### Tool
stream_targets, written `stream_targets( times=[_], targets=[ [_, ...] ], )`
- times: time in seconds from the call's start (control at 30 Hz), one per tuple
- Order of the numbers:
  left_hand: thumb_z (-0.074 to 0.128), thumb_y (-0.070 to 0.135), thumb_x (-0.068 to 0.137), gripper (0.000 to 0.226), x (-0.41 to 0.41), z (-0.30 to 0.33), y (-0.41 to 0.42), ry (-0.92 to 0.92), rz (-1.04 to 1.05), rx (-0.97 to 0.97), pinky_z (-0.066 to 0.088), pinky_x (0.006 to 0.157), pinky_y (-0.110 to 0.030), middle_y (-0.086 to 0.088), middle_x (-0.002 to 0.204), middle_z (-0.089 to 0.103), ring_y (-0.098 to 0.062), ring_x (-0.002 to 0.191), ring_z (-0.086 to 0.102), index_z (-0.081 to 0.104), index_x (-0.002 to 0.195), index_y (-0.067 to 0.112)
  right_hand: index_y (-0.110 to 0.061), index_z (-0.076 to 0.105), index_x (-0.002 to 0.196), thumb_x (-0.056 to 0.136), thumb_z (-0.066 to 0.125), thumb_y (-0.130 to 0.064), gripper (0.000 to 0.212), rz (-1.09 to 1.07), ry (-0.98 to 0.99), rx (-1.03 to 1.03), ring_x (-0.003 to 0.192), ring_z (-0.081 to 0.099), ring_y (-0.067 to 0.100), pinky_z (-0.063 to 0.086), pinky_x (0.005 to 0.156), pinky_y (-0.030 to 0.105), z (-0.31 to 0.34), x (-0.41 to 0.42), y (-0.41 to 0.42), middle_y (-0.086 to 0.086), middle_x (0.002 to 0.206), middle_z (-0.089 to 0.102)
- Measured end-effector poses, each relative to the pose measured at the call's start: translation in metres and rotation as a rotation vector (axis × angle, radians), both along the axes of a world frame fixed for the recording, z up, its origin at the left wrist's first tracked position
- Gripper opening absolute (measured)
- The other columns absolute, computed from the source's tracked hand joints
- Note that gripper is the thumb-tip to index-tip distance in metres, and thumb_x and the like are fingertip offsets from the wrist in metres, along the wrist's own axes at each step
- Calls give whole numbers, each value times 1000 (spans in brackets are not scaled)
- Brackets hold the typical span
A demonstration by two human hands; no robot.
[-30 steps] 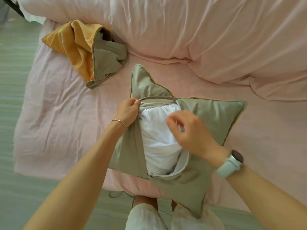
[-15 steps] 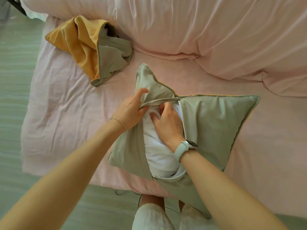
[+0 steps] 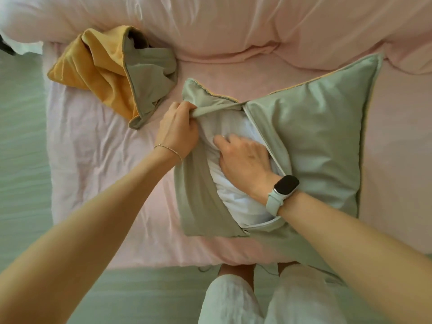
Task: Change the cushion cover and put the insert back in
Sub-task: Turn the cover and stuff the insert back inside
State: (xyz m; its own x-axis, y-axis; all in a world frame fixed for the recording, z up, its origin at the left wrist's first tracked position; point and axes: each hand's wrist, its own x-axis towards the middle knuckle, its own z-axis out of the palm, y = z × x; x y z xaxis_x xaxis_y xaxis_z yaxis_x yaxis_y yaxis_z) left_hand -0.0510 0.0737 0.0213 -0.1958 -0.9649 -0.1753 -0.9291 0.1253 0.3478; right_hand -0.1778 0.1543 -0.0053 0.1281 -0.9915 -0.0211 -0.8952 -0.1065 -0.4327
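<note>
Pink bed (image 3: 98, 164), mid-frame: white insert (image 3: 236, 202) being stuffed into sage cover (image 3: 322, 141).
Left hand (image 3: 177, 132) pinches the flap taut; right hand (image 3: 243, 157) presses flat, and should work the filling toward the upper-left corner.

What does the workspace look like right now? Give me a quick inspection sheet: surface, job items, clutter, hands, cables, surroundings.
Surface: bed with pink sheet, wrinkled.
Job's things: grey-green cushion cover lies on the sheet, its opening gaping; white insert partly inside, middle exposed.
Clutter: crumpled yellow and grey cover at upper left, apart from the cushion; pink duvet bunched along the far side.
Hands: left hand grips the cover's opening edge; right hand presses flat on the insert, watch on that wrist.
Cables: nothing seen.
Surroundings: pale green floor beside the bed; the person's knees at the near edge.
</note>
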Motion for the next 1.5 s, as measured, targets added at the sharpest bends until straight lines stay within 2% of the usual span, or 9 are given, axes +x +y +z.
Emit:
stream_targets(
  times=[0.13,0.27,0.37,0.6,0.7,0.8,1.0,1.13,1.5],
  targets=[
    [37,12,79,34,7,-7,4,137,-22,-2,39,83,-34,-16,105,60,-32,99,54,56,106,1,-2,50,116,78,70,-13,45,-74,-329,32,65,56,35,27,42,27,-1,-4,0,16,96,54],
    [43,13,89,28,6,-17,2,121,114,77,31,86,-28,-16,124,48,-31,113,44,50,115,6,-9,36,135,94,51,-27,48,-190,-572,128,118,44,20,36,85,26,0,-1,-20,7,132,45],
    [42,21,94,30,8,-22,-3,189,246,244,29,75,-24,-13,121,53,-28,111,48,42,121,10,-6,50,118,96,39,-15,26,-232,-472,226,114,47,28,36,92,37,-6,2,-39,10,124,51],
    [43,32,94,41,21,-37,-6,333,298,461,43,88,-33,-5,107,59,-25,103,55,32,131,18,-13,31,136,94,41,-36,49,-118,-96,408,110,52,36,37,79,38,-15,10,-37,11,125,53],
    [47,27,93,35,22,-42,1,413,312,434,43,73,-25,-5,92,61,-19,84,56,40,127,18,-6,24,138,91,49,-38,62,-164,-97,532,112,51,39,37,78,37,-17,9,-42,21,124,53],
    [50,20,91,24,24,-45,3,451,341,359,36,55,-13,4,68,52,-10,61,45,51,115,18,-7,40,112,89,51,-27,33,-204,-198,573,108,51,37,37,74,36,-13,8,-40,20,118,54],
    [55,18,83,14,21,-52,7,478,426,337,44,72,-33,10,73,60,-19,75,55,54,81,32,-14,30,89,93,38,-17,10,-143,-91,406,71,37,31,21,61,35,23,2,-4,13,80,50],
    [50,26,63,13,14,-44,14,507,487,391,50,78,-37,5,78,65,-25,84,61,56,71,34,-18,28,71,89,41,-9,24,-235,-328,407,66,32,26,21,57,37,48,-7,19,0,63,37],
    [59,18,80,24,-12,-41,13,599,427,498,41,81,-21,-7,97,66,-18,95,56,66,104,15,-12,48,81,86,43,-2,12,-212,-315,400,76,42,24,31,61,27,74,-58,40,-2,74,42]
  ],
)
